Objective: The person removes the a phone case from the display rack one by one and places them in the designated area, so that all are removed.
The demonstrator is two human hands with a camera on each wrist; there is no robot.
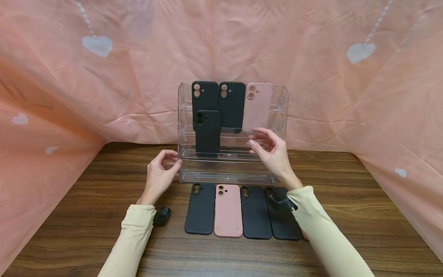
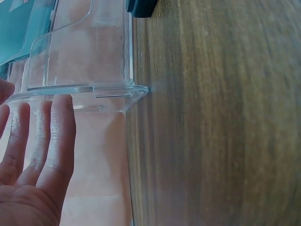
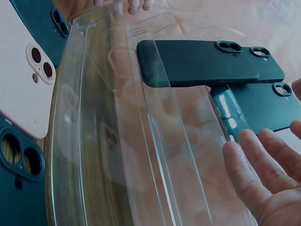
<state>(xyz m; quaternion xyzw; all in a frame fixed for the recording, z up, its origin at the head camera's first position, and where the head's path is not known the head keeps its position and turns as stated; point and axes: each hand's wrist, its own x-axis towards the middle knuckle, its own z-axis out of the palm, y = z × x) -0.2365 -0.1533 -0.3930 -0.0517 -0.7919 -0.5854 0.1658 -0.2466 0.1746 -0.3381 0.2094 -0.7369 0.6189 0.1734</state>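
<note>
Fingers point(image 2: 61, 134) sit wide: right hand point(image 1: 277, 157) at five o'clock from upper pink case point(image 1: 257, 109), left hand point(image 1: 160, 177) eight o'clock from rack point(image 1: 221, 177).

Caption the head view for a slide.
Left hand at a clear rack of four phone cases, right hand in front of it, more cases lined up on the wooden table.

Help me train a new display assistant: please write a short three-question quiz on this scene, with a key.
1. Count: how many slim rectangular phone cases stand on the clear plastic tiered rack?
2. True or false: the person's bare right hand is gripping a black phone case.
3. Fill in: on the brown wood-grain table, the fully visible matte pink case lies between two ____ cases.

Key: 1. Four. 2. False. 3. Black.
</note>
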